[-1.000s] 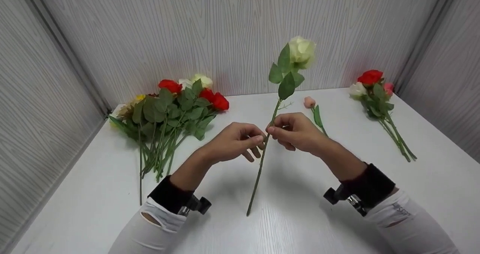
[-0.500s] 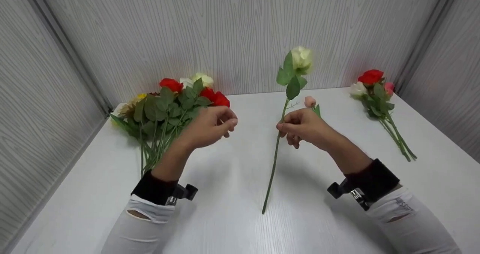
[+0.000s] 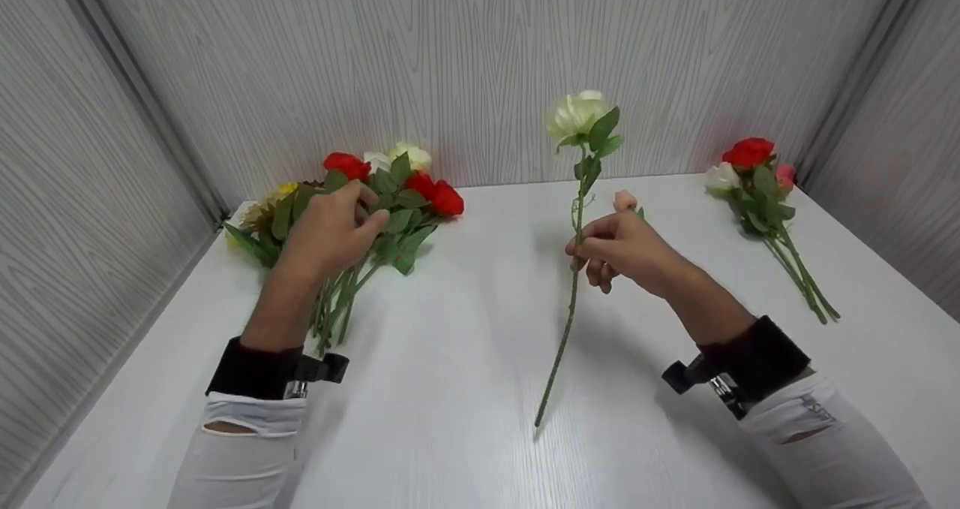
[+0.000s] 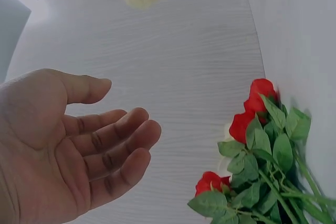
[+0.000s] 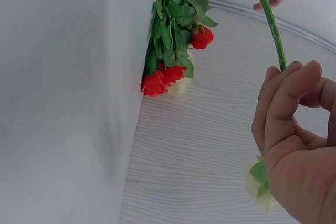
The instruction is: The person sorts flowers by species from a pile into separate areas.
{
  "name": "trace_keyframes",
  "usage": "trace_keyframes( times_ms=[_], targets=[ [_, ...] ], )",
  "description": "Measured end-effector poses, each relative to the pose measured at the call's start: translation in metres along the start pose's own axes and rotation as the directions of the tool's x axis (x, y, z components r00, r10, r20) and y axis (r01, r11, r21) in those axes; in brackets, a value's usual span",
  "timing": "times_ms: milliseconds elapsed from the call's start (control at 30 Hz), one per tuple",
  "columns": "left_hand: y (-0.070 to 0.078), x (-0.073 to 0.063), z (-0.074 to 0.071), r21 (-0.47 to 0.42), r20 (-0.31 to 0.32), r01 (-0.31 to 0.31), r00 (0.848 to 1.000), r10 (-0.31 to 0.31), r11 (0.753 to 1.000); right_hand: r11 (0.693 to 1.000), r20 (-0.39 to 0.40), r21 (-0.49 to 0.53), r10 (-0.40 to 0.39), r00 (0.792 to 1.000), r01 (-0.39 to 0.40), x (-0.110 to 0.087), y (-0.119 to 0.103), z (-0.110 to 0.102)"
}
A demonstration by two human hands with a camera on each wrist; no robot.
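My right hand (image 3: 626,254) pinches the green stem of a white rose (image 3: 577,118) between thumb and fingers. The bloom points up and the long stem slants down toward the table. In the right wrist view the stem (image 5: 274,30) runs out of the curled fingers. Over at the left, my left hand (image 3: 335,227) is above a pile of flowers (image 3: 405,224) and hides part of its leaves. Seen from the left wrist, its palm (image 4: 47,177) holds nothing, the fingers loosely bent and apart from the red roses (image 4: 244,124).
Behind my right hand lies a pink tulip (image 3: 624,200), partly hidden. A smaller bunch, with a red rose (image 3: 748,152), a white one and a pink one, lies at the right. A wood-grain panel (image 3: 495,73) closes off the back of the white table (image 3: 450,389).
My left hand has let go of the white rose's stem and moved left over the flower pile. The right hand has shifted slightly right, and the rose has turned in its fingers.
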State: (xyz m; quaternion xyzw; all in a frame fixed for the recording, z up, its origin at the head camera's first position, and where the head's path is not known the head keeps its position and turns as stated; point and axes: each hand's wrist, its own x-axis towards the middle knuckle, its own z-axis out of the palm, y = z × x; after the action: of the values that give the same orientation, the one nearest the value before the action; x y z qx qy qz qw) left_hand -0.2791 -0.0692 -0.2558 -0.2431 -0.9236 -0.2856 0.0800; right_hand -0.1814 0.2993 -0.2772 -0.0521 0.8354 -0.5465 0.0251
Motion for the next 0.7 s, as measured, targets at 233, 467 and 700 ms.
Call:
trace_keyframes(
  times_ms=[233,467,700],
  targets=[
    [-0.041,-0.008,-0.018,0.121,0.080,0.083,0.992,-0.093,0.989,1.000,-0.010,0.022,0.014,1.000,-0.014,0.001,-0.001,-0.006],
    [-0.084,-0.008,-0.024,0.237,0.177,0.161,0.962,-0.206,0.958,0.999,-0.013,0.049,0.022,1.000,-0.021,0.002,0.000,-0.009],
    [-0.115,-0.006,-0.022,0.285,0.285,0.235,0.905,-0.316,0.929,0.997,-0.019,0.076,0.022,1.000,-0.021,0.001,0.001,-0.016]
  ],
)
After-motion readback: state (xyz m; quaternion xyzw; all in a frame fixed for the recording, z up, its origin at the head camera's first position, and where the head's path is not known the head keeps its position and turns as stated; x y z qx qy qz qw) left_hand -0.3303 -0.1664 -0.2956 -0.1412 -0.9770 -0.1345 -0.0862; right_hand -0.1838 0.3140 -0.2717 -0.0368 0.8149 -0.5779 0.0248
